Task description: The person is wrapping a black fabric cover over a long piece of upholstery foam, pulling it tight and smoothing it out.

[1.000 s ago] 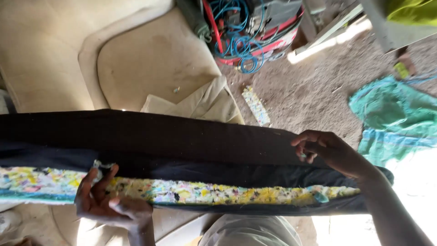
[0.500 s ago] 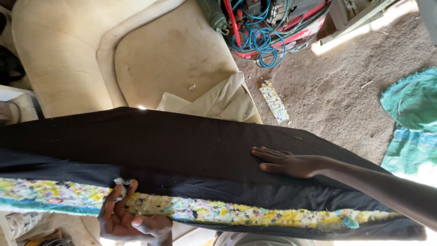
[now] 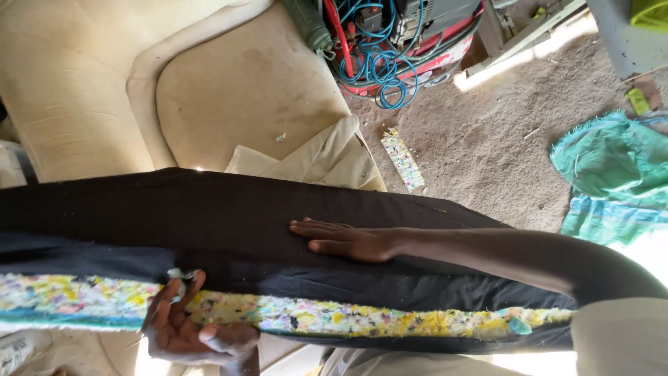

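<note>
A worn beige armchair fills the far left of the scene. In front of it, a long black fabric cover stretches from left to right across the near ground. The cover acts as a sleeve, and inside it sits a slab of multicoloured crumb foam, its speckled edge showing along the open near side. The right hand lies flat on top of the black cloth near the middle, fingers straight and close together, clamped on nothing. The left hand, at the near left, curls its fingers around the foam's edge — a small scrap of foam sits at the fingertips. On the dirt floor to the right lies a crumpled green cloth; at the far side sits a coil of blue hose — and a small strip of foam.
</note>
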